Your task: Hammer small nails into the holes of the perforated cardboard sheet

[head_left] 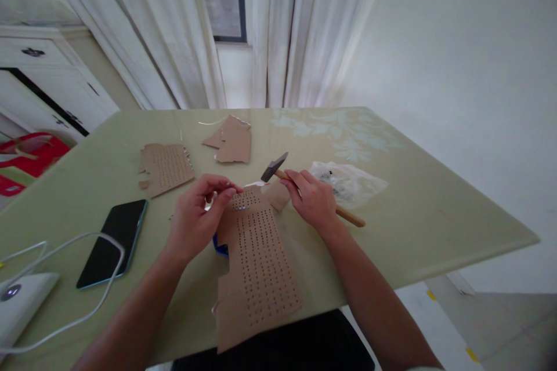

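Note:
A long piece of brown cardboard (265,261) with rows of small holes lies in front of me, its near end reaching past the table edge. My left hand (200,211) is closed in a pinch at its far left corner; whatever sits between the fingertips is too small to name. In my right hand (313,197) is a hammer (351,217), gripped by its wooden handle, with the metal head raised just beyond the cardboard's far end. A few small shiny bits show in one row of holes. Part of a blue object (221,248) peeks out under the cardboard's left side.
Another punched cardboard piece (167,168) and a torn scrap (235,142) lie farther back. A clear plastic bag (348,182) rests right of the hammer. On the left are a phone (114,243), a white cable (93,310) and a white device (26,310).

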The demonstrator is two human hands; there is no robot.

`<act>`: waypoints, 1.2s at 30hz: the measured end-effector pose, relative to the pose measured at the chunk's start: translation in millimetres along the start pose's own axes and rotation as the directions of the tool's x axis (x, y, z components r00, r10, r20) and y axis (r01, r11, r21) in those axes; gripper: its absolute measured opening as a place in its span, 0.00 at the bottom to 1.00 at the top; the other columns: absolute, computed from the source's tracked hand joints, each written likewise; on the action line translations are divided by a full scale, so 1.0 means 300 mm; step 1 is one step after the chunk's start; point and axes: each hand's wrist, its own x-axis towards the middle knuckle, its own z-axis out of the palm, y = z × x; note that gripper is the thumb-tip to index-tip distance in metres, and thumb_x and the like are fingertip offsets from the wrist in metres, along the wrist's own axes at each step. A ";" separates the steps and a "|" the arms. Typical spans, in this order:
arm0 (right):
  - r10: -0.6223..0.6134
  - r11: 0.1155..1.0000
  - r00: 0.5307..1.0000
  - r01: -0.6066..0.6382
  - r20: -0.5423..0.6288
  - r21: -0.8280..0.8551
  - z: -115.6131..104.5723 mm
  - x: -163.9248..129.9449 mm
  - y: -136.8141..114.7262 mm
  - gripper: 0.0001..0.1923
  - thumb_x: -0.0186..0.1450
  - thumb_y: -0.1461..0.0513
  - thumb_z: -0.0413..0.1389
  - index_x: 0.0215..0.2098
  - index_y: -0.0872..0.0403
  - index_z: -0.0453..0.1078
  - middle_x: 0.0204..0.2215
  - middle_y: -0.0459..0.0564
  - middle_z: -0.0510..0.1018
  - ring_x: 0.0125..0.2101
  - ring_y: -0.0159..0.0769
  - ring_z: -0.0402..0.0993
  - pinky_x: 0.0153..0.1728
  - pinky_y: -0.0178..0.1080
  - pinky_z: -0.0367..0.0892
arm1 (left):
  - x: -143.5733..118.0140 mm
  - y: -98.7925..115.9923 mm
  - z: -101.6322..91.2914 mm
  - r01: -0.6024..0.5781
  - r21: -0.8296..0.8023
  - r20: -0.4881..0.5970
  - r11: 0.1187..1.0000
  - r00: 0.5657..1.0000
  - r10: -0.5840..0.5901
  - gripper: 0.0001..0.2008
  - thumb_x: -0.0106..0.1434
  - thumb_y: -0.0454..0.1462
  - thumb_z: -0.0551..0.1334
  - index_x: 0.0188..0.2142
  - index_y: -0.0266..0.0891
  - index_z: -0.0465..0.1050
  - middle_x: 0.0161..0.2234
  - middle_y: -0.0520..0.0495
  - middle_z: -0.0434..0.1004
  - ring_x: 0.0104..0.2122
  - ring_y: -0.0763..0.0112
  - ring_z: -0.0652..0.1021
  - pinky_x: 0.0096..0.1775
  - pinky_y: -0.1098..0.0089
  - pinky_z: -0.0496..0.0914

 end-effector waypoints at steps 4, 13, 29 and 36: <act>0.004 1.000 1.000 -0.004 0.024 -0.011 -0.002 0.001 -0.005 0.23 0.83 0.47 0.47 0.58 0.46 0.80 0.43 0.50 0.86 0.35 0.36 0.80 0.29 0.39 0.57 | -0.024 0.035 0.034 -0.081 0.096 0.143 0.992 0.987 0.067 0.06 0.71 0.41 0.68 0.43 0.44 0.83 0.35 0.51 0.84 0.30 0.70 0.77 0.32 0.69 0.68; -0.005 1.000 1.000 0.005 0.022 0.011 -0.001 0.001 -0.007 0.23 0.83 0.47 0.47 0.58 0.46 0.80 0.43 0.49 0.86 0.35 0.36 0.80 0.29 0.39 0.57 | -0.016 0.021 0.029 -0.096 0.192 0.148 0.977 0.987 0.068 0.07 0.71 0.42 0.67 0.41 0.43 0.84 0.29 0.51 0.77 0.26 0.70 0.72 0.31 0.68 0.66; 0.001 1.000 0.999 -0.002 0.038 0.016 -0.010 0.000 -0.015 0.23 0.83 0.47 0.47 0.58 0.46 0.81 0.44 0.50 0.86 0.35 0.37 0.80 0.29 0.38 0.57 | -0.019 0.023 0.033 -0.119 0.219 0.147 0.968 0.985 0.088 0.07 0.71 0.42 0.67 0.41 0.44 0.84 0.27 0.52 0.76 0.26 0.70 0.71 0.32 0.67 0.66; -0.014 1.000 0.999 0.014 0.034 0.013 -0.012 0.000 -0.014 0.23 0.83 0.47 0.47 0.59 0.46 0.80 0.45 0.50 0.87 0.36 0.37 0.81 0.29 0.38 0.57 | -0.017 0.018 0.041 -0.174 0.246 0.176 0.953 0.975 0.133 0.06 0.72 0.40 0.67 0.43 0.44 0.83 0.31 0.50 0.80 0.30 0.67 0.75 0.35 0.67 0.69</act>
